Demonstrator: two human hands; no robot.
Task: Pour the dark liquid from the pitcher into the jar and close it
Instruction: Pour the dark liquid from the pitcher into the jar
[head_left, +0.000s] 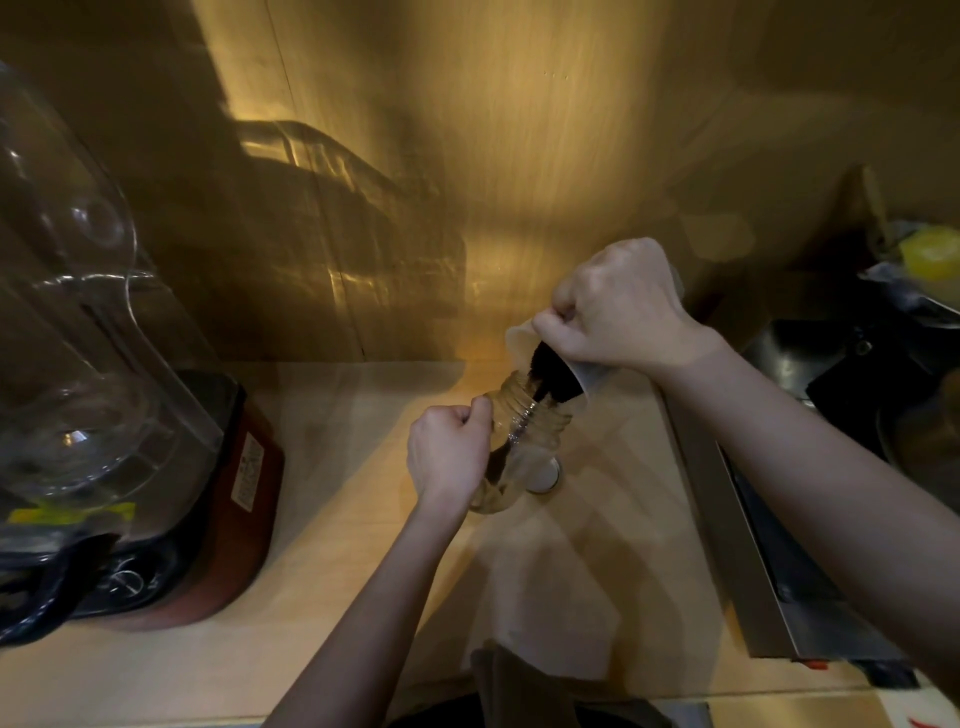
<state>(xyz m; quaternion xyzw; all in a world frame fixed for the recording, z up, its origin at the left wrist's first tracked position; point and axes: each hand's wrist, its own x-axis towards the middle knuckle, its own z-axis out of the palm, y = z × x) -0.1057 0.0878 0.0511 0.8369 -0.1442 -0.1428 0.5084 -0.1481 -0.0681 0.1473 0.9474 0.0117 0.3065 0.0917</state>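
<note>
On the pale wooden bench (332, 519), near the back wall, a clear jar (524, 447) is tilted, mouth leaning up and to the right toward the pitcher. Left hand (449, 449) wraps the jar's left side, fingers (480, 408) closed around it near the threaded neck. Right hand (621, 306) holds a translucent pitcher (553, 364) above and right of the jar, tipped down to the left, fingers closed tight on it; the grip point itself is hidden under the hand. Dark liquid (545, 382) fills the lowered lip of the pitcher and runs as a thin stream into the jar's mouth, streaking down the inner wall; a shallow amber pool sits at the jar's bottom. Jar mouth open, uncovered. A small round whitish lid (545, 475) lies flat on the bench just behind the jar's base, right side. Far left: a blender (156, 467) with red-brown base and large clear cover, yellow label low on its front. Right edge: a metal-edged appliance (769, 561) running along the bench, dark vessels beyond it, something yellow (930, 252) at upper right, too blurred to identify. A dark cloth (524, 686) shows at bottom centre.
</note>
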